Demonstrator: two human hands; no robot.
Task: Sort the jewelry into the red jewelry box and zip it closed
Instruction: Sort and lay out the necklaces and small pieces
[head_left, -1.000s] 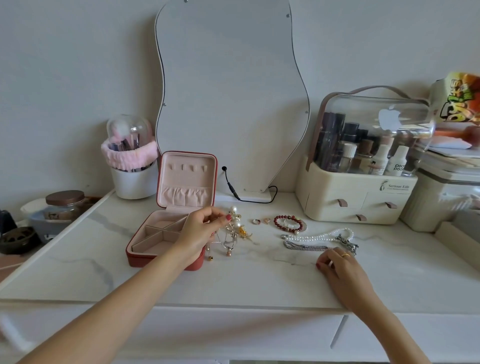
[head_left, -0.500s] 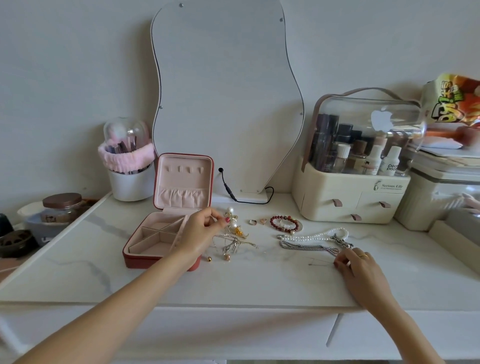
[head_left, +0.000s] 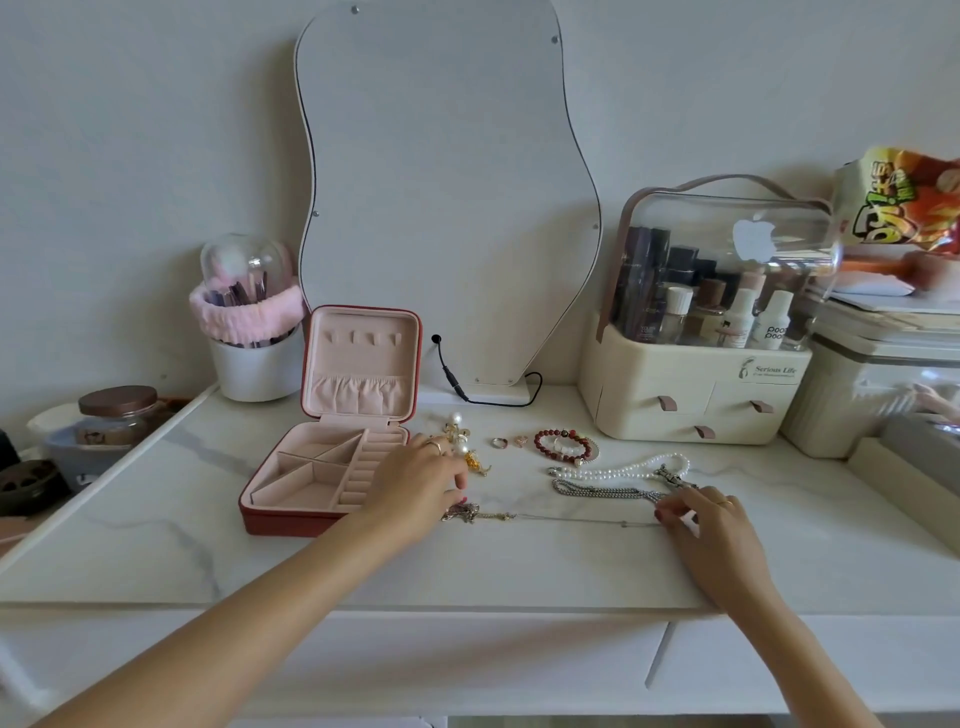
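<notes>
My left hand (head_left: 421, 480) pinches one end of a thin silver chain necklace (head_left: 561, 517) stretched flat on the white marble table (head_left: 519, 566); my right hand (head_left: 698, 522) pinches the other end. The open red jewelry box with pink lining (head_left: 332, 467) sits just left of my left hand, its compartments bare

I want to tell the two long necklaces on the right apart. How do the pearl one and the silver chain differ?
The pearl necklace is a string of round white beads; the silver chain is grey metal links. The pearl necklace lies farther back, the silver chain nearer the right hand. Both lie stretched sideways on the white table, outside the jewelry box.
</notes>
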